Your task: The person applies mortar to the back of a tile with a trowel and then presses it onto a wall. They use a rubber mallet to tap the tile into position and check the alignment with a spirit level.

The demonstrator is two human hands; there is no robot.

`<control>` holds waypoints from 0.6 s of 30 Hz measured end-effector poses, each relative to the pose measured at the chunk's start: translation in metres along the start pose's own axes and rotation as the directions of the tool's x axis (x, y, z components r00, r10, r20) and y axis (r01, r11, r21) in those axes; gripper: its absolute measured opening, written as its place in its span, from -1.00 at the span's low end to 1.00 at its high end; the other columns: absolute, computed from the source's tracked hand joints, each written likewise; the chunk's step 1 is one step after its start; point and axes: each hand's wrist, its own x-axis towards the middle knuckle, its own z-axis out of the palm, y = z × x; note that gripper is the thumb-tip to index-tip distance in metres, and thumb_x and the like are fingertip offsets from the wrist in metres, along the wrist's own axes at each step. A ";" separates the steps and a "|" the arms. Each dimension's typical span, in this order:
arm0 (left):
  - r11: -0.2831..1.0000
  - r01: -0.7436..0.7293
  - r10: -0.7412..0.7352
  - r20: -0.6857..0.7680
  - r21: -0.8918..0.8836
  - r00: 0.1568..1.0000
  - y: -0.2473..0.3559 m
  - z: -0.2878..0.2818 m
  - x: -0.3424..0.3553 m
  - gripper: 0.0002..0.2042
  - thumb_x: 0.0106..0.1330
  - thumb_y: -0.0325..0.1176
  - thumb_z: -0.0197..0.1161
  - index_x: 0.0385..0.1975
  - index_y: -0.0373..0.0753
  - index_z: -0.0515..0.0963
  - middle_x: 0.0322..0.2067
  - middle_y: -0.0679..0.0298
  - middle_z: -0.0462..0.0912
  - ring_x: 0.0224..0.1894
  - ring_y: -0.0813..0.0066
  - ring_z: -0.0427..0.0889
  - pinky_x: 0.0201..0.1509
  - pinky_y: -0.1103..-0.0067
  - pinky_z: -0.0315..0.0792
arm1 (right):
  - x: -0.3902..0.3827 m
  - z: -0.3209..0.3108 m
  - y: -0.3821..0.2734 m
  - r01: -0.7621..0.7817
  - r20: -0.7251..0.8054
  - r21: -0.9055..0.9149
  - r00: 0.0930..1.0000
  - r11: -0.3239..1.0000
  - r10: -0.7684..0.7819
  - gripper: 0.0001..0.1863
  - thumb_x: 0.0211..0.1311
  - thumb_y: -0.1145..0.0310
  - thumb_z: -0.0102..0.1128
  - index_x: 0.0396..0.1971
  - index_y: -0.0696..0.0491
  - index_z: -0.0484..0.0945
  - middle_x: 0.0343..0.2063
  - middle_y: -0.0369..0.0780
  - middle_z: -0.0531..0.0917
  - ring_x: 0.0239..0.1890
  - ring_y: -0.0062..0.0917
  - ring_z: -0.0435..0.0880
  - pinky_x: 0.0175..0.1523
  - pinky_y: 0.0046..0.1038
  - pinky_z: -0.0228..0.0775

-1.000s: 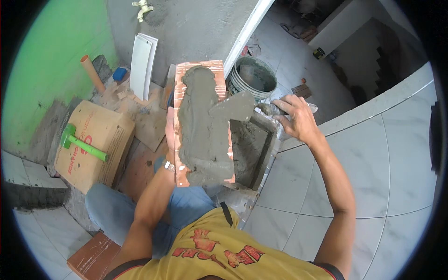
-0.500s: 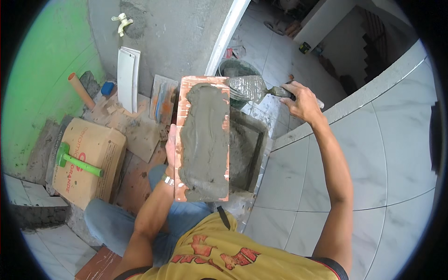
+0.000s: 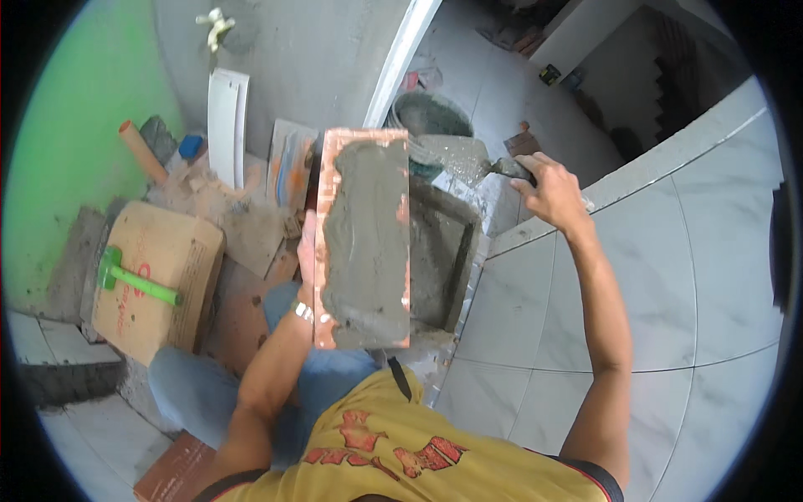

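Note:
My left hand (image 3: 307, 251) grips the left edge of a terracotta tile (image 3: 368, 243), raised lengthwise in front of me, its upper face coated with grey mortar and bare terracotta showing at the margins. My right hand (image 3: 548, 191) is closed on the handle of a metal trowel (image 3: 452, 157), whose mortar-smeared blade sits just right of the tile's top end. A shallow tray of mortar (image 3: 443, 268) lies partly hidden under the tile's right side. Behind the blade stands a bucket of grey slurry (image 3: 431, 113).
At left, a cardboard box (image 3: 159, 259) carries a green mallet (image 3: 138, 276); an orange pipe (image 3: 142, 151), a blue block (image 3: 190, 146) and white panels (image 3: 227, 125) lean or lie behind it. Right is white wall tiling (image 3: 636, 293); beyond its ledge (image 3: 644, 159), a floor with stairs.
The trowel has moved from over the tile's mortar out to the right, past its top end. The mortar now looks smoother. The tile shifted down in view, then slightly up.

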 end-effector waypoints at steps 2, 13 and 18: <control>0.999 -0.036 0.036 0.019 0.023 0.999 0.005 -0.004 -0.001 -0.25 0.53 0.24 -0.17 0.49 -0.24 0.17 0.38 0.02 0.38 0.34 0.03 0.44 0.41 0.11 0.35 | -0.020 0.002 -0.003 0.081 0.073 0.134 0.993 0.988 -0.091 -0.57 0.16 0.22 0.40 0.03 0.04 0.66 -0.18 -0.10 0.67 -0.12 -0.03 0.64 -0.02 -0.12 0.51; 0.975 -0.192 0.179 0.115 0.114 0.977 0.009 -0.027 0.000 -0.26 0.53 0.23 -0.18 0.48 -0.25 0.18 0.37 0.02 0.39 0.34 0.03 0.45 0.41 0.12 0.35 | -0.110 0.039 -0.029 0.422 0.046 0.370 0.882 0.828 -0.470 -0.50 -0.10 0.33 0.57 -0.04 -0.04 0.72 -0.31 -0.22 0.62 -0.16 -0.27 0.56 -0.06 -0.20 0.32; 0.972 -0.208 0.195 0.120 0.106 0.973 0.012 -0.029 0.000 -0.27 0.54 0.22 -0.18 0.48 -0.25 0.18 0.36 0.02 0.40 0.34 0.04 0.45 0.41 0.13 0.35 | -0.107 0.042 -0.030 0.389 0.091 0.221 0.905 0.894 -0.416 -0.51 -0.05 0.40 0.49 0.00 0.00 0.70 -0.22 -0.20 0.62 -0.10 -0.28 0.58 -0.01 -0.25 0.29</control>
